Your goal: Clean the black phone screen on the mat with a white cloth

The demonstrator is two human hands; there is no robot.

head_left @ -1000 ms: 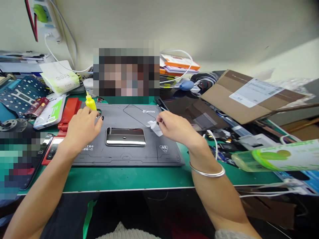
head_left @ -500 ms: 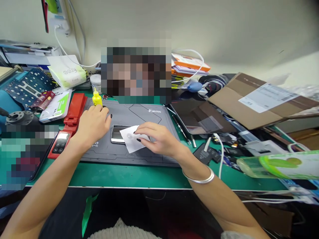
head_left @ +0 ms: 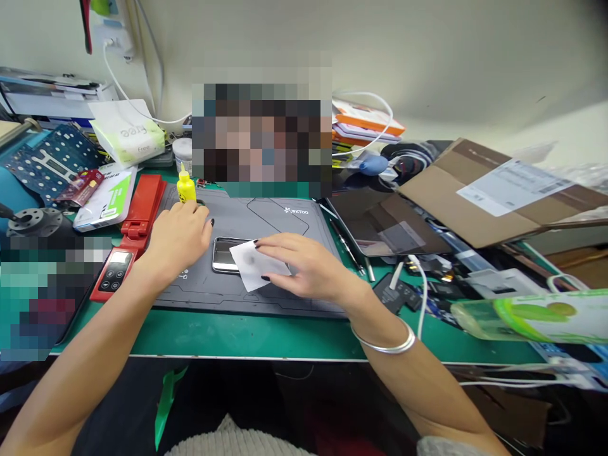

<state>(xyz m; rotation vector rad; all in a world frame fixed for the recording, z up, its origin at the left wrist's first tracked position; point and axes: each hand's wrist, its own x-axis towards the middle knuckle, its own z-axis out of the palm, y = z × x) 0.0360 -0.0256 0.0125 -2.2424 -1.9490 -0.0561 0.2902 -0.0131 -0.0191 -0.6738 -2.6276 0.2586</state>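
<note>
Apparently the work is partway — a tissue (head_left: 254,269) covers much of the phone (head_left: 224,256), flat on the mat (head_left: 213,296), its left end bare. Over the phone's right side, the right hand (head_left: 308,265) splays its fingers on the tissue; left of the phone, the left hand (head_left: 180,234) arches palm-down — its grip hidden.

The sheet (head_left: 256,269) is white, the phone (head_left: 221,257) black with a silver edge. The mat (head_left: 228,218) is dark grey with thin black lines. The far bottle (head_left: 186,189) is yellow, the left panel (head_left: 76,152) blue with white dots.
</note>
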